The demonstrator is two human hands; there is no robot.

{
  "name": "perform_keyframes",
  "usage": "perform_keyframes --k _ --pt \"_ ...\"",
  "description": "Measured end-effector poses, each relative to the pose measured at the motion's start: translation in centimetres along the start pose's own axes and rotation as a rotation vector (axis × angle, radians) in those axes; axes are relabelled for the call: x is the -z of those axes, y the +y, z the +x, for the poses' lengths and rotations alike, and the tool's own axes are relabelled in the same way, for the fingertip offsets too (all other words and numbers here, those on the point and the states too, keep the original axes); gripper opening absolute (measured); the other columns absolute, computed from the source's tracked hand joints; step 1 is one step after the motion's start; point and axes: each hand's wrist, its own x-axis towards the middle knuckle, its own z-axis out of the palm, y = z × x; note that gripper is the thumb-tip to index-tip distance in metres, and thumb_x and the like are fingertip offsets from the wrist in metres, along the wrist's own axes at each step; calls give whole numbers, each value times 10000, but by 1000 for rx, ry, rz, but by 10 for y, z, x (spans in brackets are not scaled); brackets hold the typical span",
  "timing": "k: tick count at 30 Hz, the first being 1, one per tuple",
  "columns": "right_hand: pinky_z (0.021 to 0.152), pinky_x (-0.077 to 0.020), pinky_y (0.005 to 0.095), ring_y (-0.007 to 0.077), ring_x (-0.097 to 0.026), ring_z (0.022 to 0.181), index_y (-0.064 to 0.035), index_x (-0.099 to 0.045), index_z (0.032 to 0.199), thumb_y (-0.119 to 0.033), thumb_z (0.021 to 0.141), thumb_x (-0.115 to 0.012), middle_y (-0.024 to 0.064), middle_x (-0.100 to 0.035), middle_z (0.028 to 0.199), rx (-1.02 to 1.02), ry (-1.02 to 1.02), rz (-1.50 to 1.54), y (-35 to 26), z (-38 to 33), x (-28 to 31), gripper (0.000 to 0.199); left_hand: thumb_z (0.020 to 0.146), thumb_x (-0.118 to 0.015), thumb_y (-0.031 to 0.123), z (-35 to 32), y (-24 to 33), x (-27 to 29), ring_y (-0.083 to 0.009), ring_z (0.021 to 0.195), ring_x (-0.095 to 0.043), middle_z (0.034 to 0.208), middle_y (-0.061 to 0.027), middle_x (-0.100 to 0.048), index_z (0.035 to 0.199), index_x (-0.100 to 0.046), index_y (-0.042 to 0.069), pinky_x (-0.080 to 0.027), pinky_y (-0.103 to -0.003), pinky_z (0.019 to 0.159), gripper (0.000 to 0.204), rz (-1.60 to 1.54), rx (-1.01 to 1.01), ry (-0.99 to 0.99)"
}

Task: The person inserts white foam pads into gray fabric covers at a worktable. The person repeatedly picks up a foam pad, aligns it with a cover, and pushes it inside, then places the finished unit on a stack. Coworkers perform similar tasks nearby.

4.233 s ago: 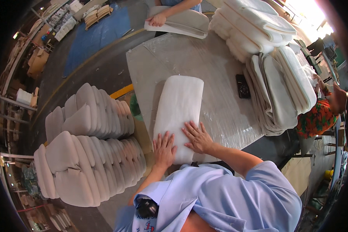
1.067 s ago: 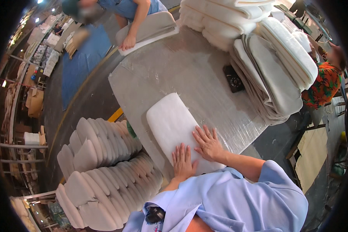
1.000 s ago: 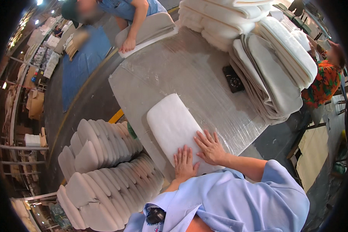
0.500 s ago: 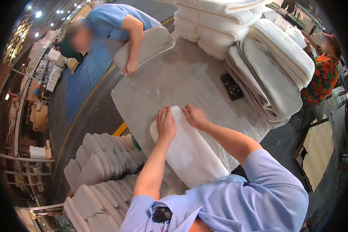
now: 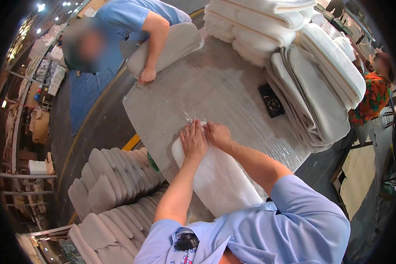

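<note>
A long white foam cushion (image 5: pixel 222 178) lies on the plastic-covered table (image 5: pixel 224 92), its near end over the table's front edge toward my body. My left hand (image 5: pixel 193 140) lies flat on the cushion's far end, fingers spread. My right hand (image 5: pixel 217 133) presses beside it on the same far end, the two hands touching. Neither hand grips anything; both rest palm-down on the foam.
A black square device (image 5: pixel 271 101) lies on the table's right part. Stacks of white and grey cushions (image 5: pixel 314 75) fill the right and far side. Rows of grey cushions (image 5: pixel 112 185) stand left, below the table. A person in blue (image 5: pixel 132 26) leans on a grey cushion (image 5: pixel 169 46) across the table.
My hands slid from the cushion's near end up to its far end. The cushion now hangs over the table's front edge. The person in blue has come further into view.
</note>
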Motion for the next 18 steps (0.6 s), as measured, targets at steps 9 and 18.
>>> perform_keyframes --k 9,18 --pt "909 -536 581 502 -696 1047 -8 -715 1116 -401 1104 -487 288 -745 1070 -140 126 159 34 9 -3 455 1083 -502 329 4 7 6 -342 1549 -376 1702 -56 -403 1659 -385 136 -205 -569 1299 619 3 -6 -33" --pt "909 -533 581 490 -697 1072 -43 -720 1098 -511 1089 -485 264 -752 1109 -76 -39 73 -6 6 9 524 1082 -508 339 -2 1 4 -359 1543 -380 1698 -64 -405 1657 -381 104 -217 -582 1293 634 42 -4 -43"
